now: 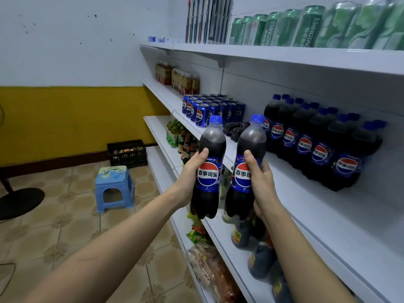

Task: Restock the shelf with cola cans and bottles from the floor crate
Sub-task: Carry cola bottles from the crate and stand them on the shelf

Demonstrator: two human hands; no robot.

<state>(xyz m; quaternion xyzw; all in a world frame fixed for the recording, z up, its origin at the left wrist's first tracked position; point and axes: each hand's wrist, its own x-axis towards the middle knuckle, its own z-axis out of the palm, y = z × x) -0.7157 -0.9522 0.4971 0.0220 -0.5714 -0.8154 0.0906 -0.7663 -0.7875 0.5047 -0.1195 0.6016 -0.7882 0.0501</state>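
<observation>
My left hand [189,171] grips one upright cola bottle [210,149] with a blue cap. My right hand [261,182] grips a second cola bottle [249,147] beside it. Both bottles hang in the air just in front of the white shelf [306,193]. On that shelf a row of cola bottles [317,138] stands against the back panel to the right, and a block of blue cola cans [207,108] stands further left. The black floor crate [127,153] sits on the tiles by the yellow wall, with several items inside.
Green beer cans [306,29] line the top shelf. Brown drink bottles [181,79] stand beyond the cola cans. Lower shelves hold sauce bottles and snack packs [207,259]. A blue plastic stool [114,188] and a black fan base [19,201] stand on the tiled floor.
</observation>
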